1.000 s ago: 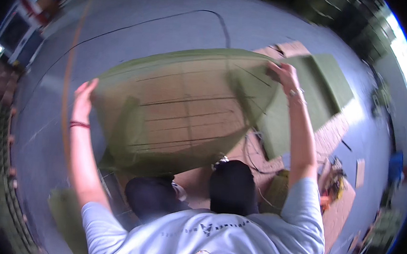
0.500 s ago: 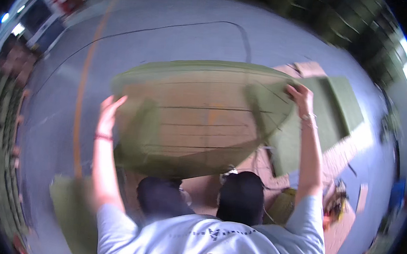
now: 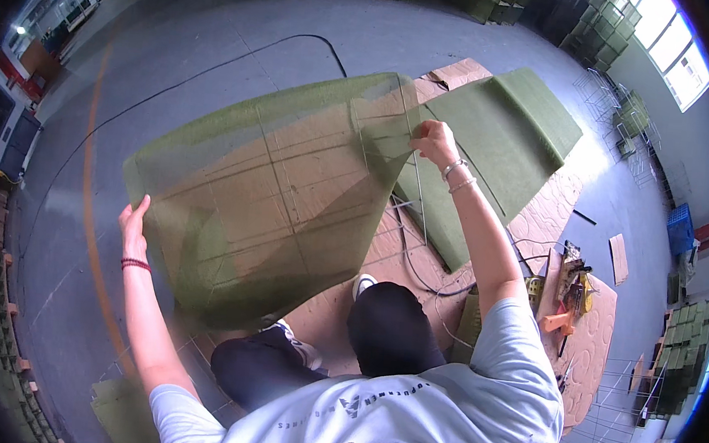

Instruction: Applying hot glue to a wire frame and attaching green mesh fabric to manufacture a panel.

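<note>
A large see-through green mesh sheet [image 3: 321, 219] is spread in front of me, bulging and partly folded over on its right side. My right hand [image 3: 436, 142] pinches its upper right edge, fingers closed. At the sheet's left edge is my left hand [image 3: 133, 225], thumb raised over the mesh and the other fingers partly hidden; it appears to hold that edge. Thin metal rods of a wire frame [image 3: 419, 206] show through the mesh and beyond its right side. The sheet's lower left part is blurred.
Flat cardboard [image 3: 542, 215] lies on the grey floor under more green sheeting [image 3: 494, 141]. Tools, including an orange-handled one [image 3: 559, 322], lie at the right. A black cable [image 3: 209, 62] crosses the floor. Wire frames [image 3: 601, 99] and stacked green goods [image 3: 681, 355] stand around.
My view has turned. The mesh sheet now slants, its right side higher; my left hand appears lower and farther left, my right hand farther left and slightly higher, still pinching.
</note>
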Available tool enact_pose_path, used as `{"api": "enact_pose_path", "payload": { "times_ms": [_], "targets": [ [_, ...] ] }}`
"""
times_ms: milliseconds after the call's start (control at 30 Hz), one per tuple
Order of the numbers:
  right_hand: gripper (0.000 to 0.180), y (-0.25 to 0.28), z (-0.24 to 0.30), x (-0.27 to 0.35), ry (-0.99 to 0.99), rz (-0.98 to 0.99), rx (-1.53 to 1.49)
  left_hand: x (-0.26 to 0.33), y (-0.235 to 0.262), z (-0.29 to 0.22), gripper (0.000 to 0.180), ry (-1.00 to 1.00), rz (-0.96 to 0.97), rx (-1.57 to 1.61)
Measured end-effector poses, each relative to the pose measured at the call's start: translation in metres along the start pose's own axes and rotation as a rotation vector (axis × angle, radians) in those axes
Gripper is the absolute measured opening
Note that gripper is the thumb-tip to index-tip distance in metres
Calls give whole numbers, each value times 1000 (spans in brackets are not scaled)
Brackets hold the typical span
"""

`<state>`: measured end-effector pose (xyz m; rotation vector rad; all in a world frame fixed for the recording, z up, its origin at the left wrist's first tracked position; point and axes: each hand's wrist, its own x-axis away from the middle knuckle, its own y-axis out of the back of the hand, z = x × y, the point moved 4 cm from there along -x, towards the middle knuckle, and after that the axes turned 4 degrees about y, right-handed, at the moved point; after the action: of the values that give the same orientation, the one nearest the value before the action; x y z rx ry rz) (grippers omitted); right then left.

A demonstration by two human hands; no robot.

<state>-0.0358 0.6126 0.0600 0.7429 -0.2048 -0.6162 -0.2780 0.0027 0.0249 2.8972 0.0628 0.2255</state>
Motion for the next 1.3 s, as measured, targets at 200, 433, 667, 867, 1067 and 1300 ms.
{"api": "enact_pose_path", "payload": {
  "times_ms": [200,433,667,867,1067,1300],
  "targets": [
    [14,-19,-12,6,-111,203,-3,-41,2,14,40,4,-85,-140],
    [10,-37,-54,-5,-325,212,-497,-13,-26,26,25,61,93,-95],
    [14,-61,-72,-27,-255,73,-475,-24,-28,40,20,117,109,-73],
    [22,-53,-66,-10,158,-224,-38,-8,-25,40,21,57,78,-149],
    [26,-50,-66,-4,44,17,110,15,-27,59,37,16,81,-60],
    [25,-40,-42,-22,283,-48,172,3,-31,31,23,-164,-99,38]
  ]
}}
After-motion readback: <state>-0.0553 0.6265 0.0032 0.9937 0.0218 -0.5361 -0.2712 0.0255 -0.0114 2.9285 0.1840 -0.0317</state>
